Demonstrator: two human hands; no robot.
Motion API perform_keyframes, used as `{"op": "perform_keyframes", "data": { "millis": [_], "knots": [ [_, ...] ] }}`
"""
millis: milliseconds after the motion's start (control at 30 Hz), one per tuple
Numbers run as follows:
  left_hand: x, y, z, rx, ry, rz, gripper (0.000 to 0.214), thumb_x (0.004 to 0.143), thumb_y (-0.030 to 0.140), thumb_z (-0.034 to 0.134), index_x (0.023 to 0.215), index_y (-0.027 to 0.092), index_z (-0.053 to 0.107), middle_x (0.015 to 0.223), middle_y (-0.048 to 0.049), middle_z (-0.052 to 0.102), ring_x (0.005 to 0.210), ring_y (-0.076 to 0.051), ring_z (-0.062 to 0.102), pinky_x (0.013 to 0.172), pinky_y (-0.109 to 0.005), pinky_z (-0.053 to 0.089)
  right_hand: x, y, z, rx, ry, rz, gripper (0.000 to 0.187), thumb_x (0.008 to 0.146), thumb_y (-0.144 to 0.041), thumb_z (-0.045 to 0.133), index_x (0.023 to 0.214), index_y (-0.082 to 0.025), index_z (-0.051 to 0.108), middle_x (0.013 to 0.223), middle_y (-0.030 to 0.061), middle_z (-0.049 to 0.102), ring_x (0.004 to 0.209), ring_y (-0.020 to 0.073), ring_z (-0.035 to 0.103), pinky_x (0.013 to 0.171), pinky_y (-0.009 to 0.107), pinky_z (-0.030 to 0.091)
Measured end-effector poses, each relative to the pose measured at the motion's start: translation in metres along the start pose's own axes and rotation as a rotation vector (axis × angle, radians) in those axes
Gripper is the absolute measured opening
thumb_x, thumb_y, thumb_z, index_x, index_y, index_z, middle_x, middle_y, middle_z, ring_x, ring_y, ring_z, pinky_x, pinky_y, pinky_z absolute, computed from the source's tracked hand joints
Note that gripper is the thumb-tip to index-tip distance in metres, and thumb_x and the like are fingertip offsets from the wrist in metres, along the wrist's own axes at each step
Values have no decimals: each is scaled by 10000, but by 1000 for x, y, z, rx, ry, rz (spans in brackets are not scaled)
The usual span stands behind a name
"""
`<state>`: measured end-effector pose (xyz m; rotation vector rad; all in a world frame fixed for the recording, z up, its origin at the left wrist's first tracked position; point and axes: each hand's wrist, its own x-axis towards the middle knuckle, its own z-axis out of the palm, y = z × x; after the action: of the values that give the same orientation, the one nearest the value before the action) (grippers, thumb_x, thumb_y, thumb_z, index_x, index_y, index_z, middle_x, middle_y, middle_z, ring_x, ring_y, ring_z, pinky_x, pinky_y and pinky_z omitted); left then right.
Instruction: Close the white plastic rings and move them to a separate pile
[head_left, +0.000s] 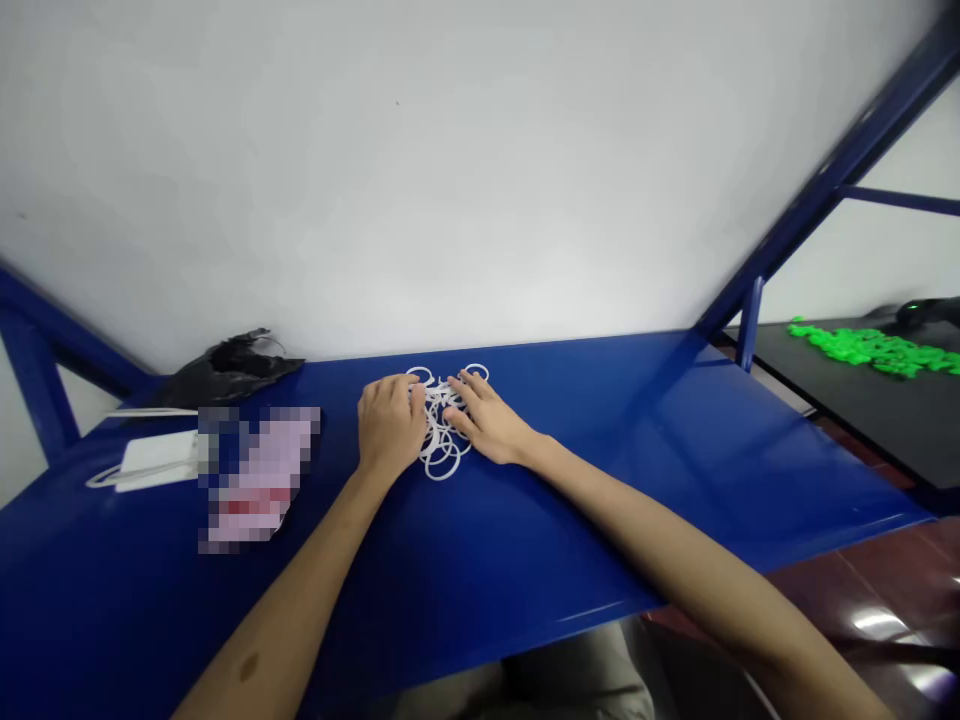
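A small heap of thin white rings (442, 460) lies on the blue table (592, 440), between and partly under my hands. At its left side rests my left hand (391, 420), palm down, its fingers lightly curved and the thumb side against the rings. My right hand (491, 420) lies over the right side of the heap, with thumb and fingers apart and the fingertips touching the rings. Neither hand has its fingers closed around a ring. Some of the rings are hidden beneath the fingers.
To the left are a crumpled black plastic bag (232, 370), a white flat box with a cable (157, 460) and a blurred-out pinkish packet (262, 470). A white wall stands behind. At right, bright green pieces (870, 348) lie on a black table (847, 400) beyond a blue frame bar (750, 320).
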<state>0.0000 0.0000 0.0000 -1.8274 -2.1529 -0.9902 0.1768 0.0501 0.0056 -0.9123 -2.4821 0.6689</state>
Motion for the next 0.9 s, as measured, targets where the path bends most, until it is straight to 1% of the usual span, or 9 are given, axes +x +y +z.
{"op": "perform_keyframes", "data": {
  "millis": [100, 200, 300, 400, 467, 567, 700, 833, 900],
  "knots": [
    [3, -2, -7, -50, 53, 22, 346, 972, 312, 341, 1082, 178, 640, 1153, -122, 658, 1126, -305, 529, 1006, -484, 415, -1, -4, -10, 85, 71, -29, 602, 1029, -512, 318, 1487, -125, 371, 1546, 202, 359, 1475, 285, 276, 1185, 508, 283],
    [4, -1, -15, -81, 47, 119, 293, 958, 267, 373, 1060, 190, 637, 1120, -98, 662, 1110, -282, 532, 1008, -468, 416, -13, 3, -26, 74, 172, -45, 513, 1027, -472, 357, 1441, -175, 415, 1468, 174, 459, 1412, 270, 384, 1155, 519, 333],
    [-1, 10, -21, -91, -20, 272, 245, 950, 244, 413, 1025, 195, 641, 1095, -78, 667, 1104, -268, 527, 1002, -454, 427, -34, 23, -44, 7, 221, -17, 480, 1015, -468, 399, 1402, -188, 444, 1400, 164, 507, 1336, 274, 465, 1132, 517, 370],
    [-12, 27, -24, -76, -147, 439, 219, 938, 276, 477, 1055, 200, 647, 1116, -68, 660, 1138, -262, 513, 1031, -452, 422, -56, 49, -59, -70, 230, 31, 478, 1001, -452, 445, 1398, -187, 446, 1391, 154, 501, 1319, 277, 474, 1130, 499, 382],
    [-20, 37, -25, -30, -202, 503, 242, 919, 334, 520, 1079, 210, 652, 1154, -69, 645, 1187, -281, 491, 1073, -482, 389, -66, 64, -66, -110, 241, 90, 479, 979, -429, 498, 1391, -190, 455, 1357, 150, 519, 1295, 290, 490, 1117, 510, 395],
    [-28, 47, -26, 68, -260, 497, 420, 884, 432, 560, 1237, 208, 595, 1252, -93, 593, 1247, -320, 449, 1104, -518, 350, -72, 72, -72, -112, 263, 169, 456, 963, -401, 532, 1363, -186, 484, 1264, 142, 565, 1216, 292, 546, 1070, 508, 442],
    [-30, 44, -29, 179, -306, 417, 665, 844, 510, 591, 1405, 173, 467, 1263, -134, 580, 1234, -362, 449, 1084, -544, 348, -73, 60, -71, -118, 251, 105, 407, 963, -387, 544, 1320, -193, 522, 1234, 122, 573, 1190, 281, 542, 1057, 492, 454],
    [-28, 36, -27, 202, -357, 386, 586, 856, 502, 596, 1350, 194, 532, 1199, -116, 633, 1211, -359, 471, 1072, -552, 334, -76, 47, -63, -118, 183, 33, 396, 956, -369, 565, 1304, -182, 536, 1208, 125, 585, 1156, 276, 539, 1036, 496, 465],
    [-28, 34, -24, 179, -344, 384, 563, 854, 493, 615, 1332, 203, 547, 1197, -107, 646, 1195, -347, 490, 1065, -544, 334, -77, 45, -60, -108, 171, 9, 385, 955, -365, 571, 1293, -184, 547, 1210, 128, 588, 1149, 276, 539, 1026, 507, 468]
  ]
}}
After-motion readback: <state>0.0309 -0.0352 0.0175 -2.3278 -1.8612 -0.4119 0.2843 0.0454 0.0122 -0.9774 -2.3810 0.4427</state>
